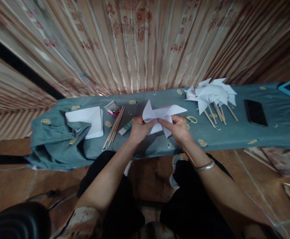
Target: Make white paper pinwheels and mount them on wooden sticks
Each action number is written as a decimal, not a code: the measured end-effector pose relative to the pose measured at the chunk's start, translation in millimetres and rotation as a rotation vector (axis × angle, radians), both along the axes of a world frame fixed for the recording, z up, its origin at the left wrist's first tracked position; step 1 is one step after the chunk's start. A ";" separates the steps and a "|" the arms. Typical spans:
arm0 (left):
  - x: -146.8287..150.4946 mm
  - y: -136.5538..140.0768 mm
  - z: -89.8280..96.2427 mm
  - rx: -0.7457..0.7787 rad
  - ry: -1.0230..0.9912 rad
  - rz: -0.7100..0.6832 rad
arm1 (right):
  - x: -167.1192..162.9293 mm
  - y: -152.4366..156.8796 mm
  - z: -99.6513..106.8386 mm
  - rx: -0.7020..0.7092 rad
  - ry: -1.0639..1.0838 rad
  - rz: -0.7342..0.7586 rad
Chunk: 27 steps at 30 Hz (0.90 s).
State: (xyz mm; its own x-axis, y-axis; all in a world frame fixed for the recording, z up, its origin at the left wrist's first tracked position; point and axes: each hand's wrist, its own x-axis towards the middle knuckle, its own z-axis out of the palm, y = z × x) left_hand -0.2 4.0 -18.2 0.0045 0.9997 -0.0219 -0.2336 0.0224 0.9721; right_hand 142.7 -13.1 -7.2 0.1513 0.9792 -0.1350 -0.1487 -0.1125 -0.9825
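White paper, folded into a four-bladed shape [162, 113], is held over the middle of the bench [236, 134], nearer its front edge than its back. Both hands are nearly closed on it: the left hand [139, 128] pinches it from one side, the right hand [181, 128] from the other, and the two thumbs press together at its centre. Whether the paper touches the cloth below cannot be told.

The step in hand looks like gathering the folded corners at the middle. The next move would seem to call for one hand to keep that centre pinched while the other goes for a fastener; an open red box [113, 110] of small metal pieces lies left of centre, towards the back edge. Beside it, thin wooden sticks [113, 129] slant to the front edge, and a green-and-white box [126, 127] lies just beside the left hand.

Towards the bench's left end sits a paper stack [96, 126], partly under rumpled cloth. Right of the right hand shows a pale green handle [191, 119], probably scissors. Finished-looking pinwheels [214, 94] on sticks lie heaped along the back edge, with a dark phone [256, 113] further right.
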 end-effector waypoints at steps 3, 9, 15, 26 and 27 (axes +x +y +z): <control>-0.8 -0.4 0.3 -0.006 0.005 -0.007 | 0.9 0.8 -1.4 -0.003 -0.005 0.009; -1.9 -0.8 0.0 -0.035 0.002 -0.009 | -0.3 0.9 1.2 -0.025 0.045 0.018; -1.1 -1.2 0.5 -0.067 0.033 0.010 | -2.4 1.3 1.1 -0.037 0.050 0.028; -1.2 -0.4 -1.2 -0.073 0.073 0.009 | -4.5 1.1 -4.3 -0.055 0.073 0.020; -1.1 -0.3 -1.2 -0.073 0.071 0.008 | -4.5 1.0 -4.6 -0.056 0.076 0.021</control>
State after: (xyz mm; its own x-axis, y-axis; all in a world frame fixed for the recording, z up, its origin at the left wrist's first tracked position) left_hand -1.3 3.7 -19.4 -0.0077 0.9955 -0.0949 -0.1651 0.0923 0.9819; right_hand 138.3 -12.1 -11.8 0.1184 0.9726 -0.2000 -0.2192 -0.1708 -0.9606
